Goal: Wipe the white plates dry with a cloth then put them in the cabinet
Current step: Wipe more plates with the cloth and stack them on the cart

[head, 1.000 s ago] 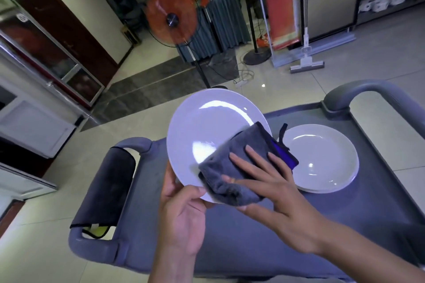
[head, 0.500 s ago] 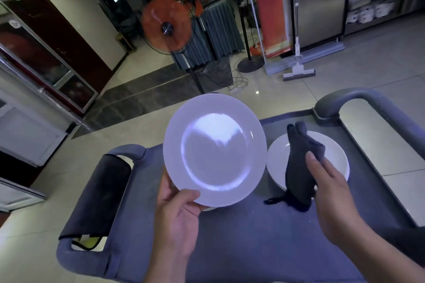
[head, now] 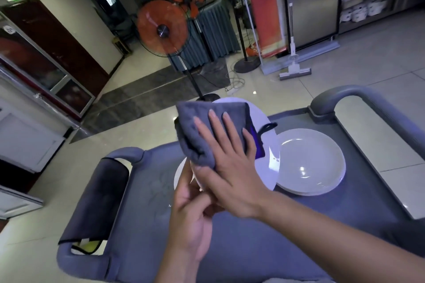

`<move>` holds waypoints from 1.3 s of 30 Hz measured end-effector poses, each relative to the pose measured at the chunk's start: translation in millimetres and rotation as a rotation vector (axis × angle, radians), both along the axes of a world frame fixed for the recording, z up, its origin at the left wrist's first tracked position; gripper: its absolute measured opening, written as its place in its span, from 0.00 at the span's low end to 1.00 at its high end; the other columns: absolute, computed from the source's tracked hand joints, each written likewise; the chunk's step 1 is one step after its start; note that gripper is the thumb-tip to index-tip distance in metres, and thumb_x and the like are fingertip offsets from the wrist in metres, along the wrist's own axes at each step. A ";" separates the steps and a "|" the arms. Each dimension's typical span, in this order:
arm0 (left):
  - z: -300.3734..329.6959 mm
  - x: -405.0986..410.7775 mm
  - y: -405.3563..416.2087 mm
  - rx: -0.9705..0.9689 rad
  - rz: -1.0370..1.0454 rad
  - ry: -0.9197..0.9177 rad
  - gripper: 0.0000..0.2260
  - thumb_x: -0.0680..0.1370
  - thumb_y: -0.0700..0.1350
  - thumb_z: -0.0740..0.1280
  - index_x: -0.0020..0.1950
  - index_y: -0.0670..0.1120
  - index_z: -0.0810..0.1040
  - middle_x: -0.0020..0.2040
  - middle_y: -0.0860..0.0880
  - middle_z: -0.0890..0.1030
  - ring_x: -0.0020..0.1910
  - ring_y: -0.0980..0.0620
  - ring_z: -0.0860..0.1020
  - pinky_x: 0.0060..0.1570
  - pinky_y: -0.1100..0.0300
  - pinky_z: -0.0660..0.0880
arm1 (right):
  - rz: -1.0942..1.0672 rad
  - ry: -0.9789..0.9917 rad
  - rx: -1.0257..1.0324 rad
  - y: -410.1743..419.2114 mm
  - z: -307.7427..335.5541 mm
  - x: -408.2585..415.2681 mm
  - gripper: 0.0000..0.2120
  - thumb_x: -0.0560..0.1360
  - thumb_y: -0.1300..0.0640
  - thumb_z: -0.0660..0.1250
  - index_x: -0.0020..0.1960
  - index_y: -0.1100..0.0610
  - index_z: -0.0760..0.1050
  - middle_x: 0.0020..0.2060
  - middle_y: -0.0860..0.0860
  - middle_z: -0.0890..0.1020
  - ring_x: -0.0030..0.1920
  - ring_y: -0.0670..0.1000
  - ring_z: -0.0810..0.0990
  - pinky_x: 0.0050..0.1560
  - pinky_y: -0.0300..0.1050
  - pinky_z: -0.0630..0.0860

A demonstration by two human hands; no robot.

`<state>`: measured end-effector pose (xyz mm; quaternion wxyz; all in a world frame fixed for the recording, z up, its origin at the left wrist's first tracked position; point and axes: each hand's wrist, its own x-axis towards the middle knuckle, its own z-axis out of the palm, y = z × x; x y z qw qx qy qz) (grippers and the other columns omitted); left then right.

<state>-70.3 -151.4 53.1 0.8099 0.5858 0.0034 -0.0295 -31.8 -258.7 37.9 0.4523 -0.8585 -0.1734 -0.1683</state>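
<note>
My left hand (head: 193,211) grips the lower rim of a white plate (head: 266,145) and holds it tilted up above the cart. A folded grey cloth (head: 197,131) covers most of that plate's face. My right hand (head: 227,163) lies flat on the cloth with straight fingers and presses it against the plate, the thumb tucked under the cloth's lower edge. Only the plate's right side and a strip at the lower left show. A stack of white plates (head: 310,161) rests on the cart's top, just right of the held plate.
The grey cart (head: 253,248) has raised handles at the left end (head: 124,155) and the far right (head: 345,96). A dark cloth (head: 99,200) hangs over its left end. An orange standing fan (head: 162,30), a floor squeegee (head: 294,69) and metal cabinets (head: 310,2) stand beyond on the tiled floor.
My right hand, which held the cloth off to the right over the stacked plates, has come back left and now presses the cloth flat on the held plate.
</note>
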 end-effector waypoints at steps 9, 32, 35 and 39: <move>-0.6 -4.7 17.0 0.019 0.065 0.012 0.29 0.64 0.31 0.63 0.54 0.58 0.85 0.49 0.51 0.85 0.44 0.53 0.81 0.33 0.55 0.77 | 0.008 0.097 -0.192 -52.2 -39.4 27.2 0.29 0.79 0.35 0.42 0.78 0.31 0.37 0.79 0.33 0.38 0.78 0.40 0.31 0.77 0.57 0.36; -50.1 21.7 40.9 0.042 0.017 0.141 0.35 0.66 0.30 0.63 0.71 0.53 0.75 0.60 0.49 0.82 0.55 0.48 0.81 0.42 0.46 0.80 | -0.018 0.900 0.950 -73.0 -32.1 -17.0 0.14 0.81 0.35 0.54 0.61 0.35 0.73 0.63 0.38 0.80 0.62 0.39 0.76 0.66 0.46 0.71; -48.8 11.0 22.9 0.094 -0.065 0.113 0.34 0.67 0.30 0.63 0.69 0.57 0.78 0.58 0.47 0.83 0.54 0.48 0.81 0.47 0.46 0.77 | -0.023 0.630 0.599 -52.8 -13.2 -1.7 0.22 0.82 0.36 0.54 0.75 0.29 0.55 0.76 0.28 0.53 0.76 0.33 0.52 0.77 0.51 0.56; -39.7 4.7 5.2 0.121 -0.085 0.072 0.33 0.71 0.31 0.63 0.69 0.60 0.77 0.62 0.46 0.84 0.57 0.47 0.83 0.44 0.50 0.81 | 0.091 0.446 0.200 -13.5 -18.0 -4.5 0.25 0.77 0.35 0.51 0.69 0.22 0.43 0.79 0.34 0.41 0.75 0.32 0.33 0.77 0.51 0.35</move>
